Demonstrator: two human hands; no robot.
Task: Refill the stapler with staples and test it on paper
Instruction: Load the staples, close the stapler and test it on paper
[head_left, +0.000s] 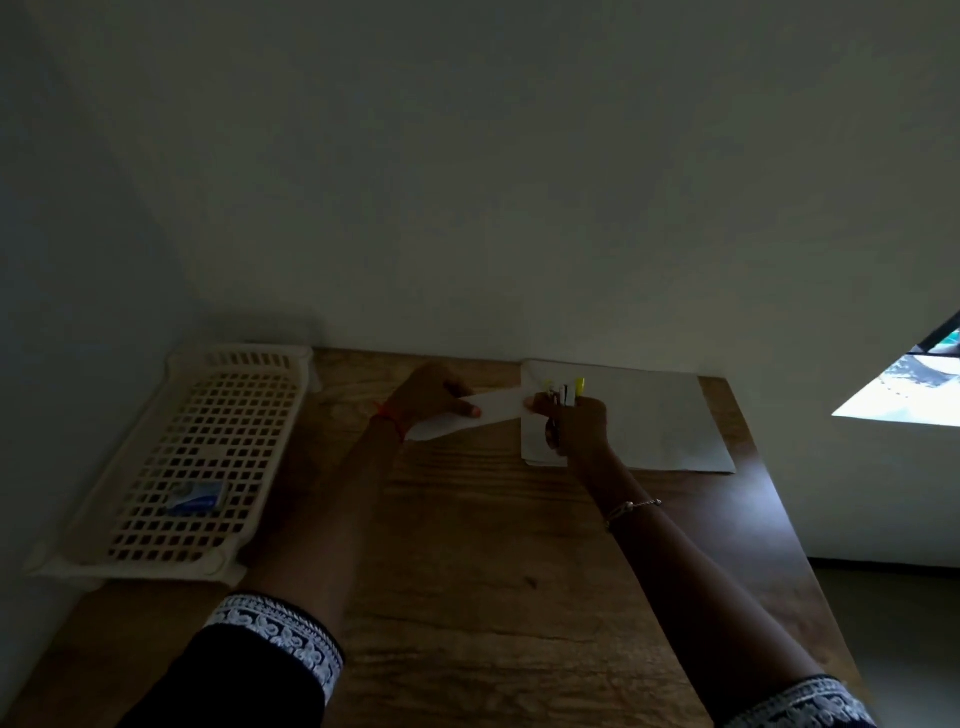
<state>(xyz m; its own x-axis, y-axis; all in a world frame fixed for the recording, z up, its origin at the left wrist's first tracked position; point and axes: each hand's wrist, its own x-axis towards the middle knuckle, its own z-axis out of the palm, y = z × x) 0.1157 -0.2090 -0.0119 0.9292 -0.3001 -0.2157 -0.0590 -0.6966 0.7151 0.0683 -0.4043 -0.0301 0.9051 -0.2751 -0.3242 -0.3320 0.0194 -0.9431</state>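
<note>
My left hand (428, 397) pinches a folded strip of white paper (496, 408), thumb on top, and holds it above the wooden table (467, 571). My right hand (576, 423) grips a small stapler (563, 392) with yellow and white parts, its mouth at the right end of the strip. Under my right hand, a stack of white sheets (660, 426) lies flat at the back right of the table. The scene is dim and the stapler's details are hard to make out.
A cream plastic lattice tray (208, 457) sits at the table's left side, with a small blue staple box (197, 499) inside it. A plain wall rises right behind the table. The table's right edge drops to the floor.
</note>
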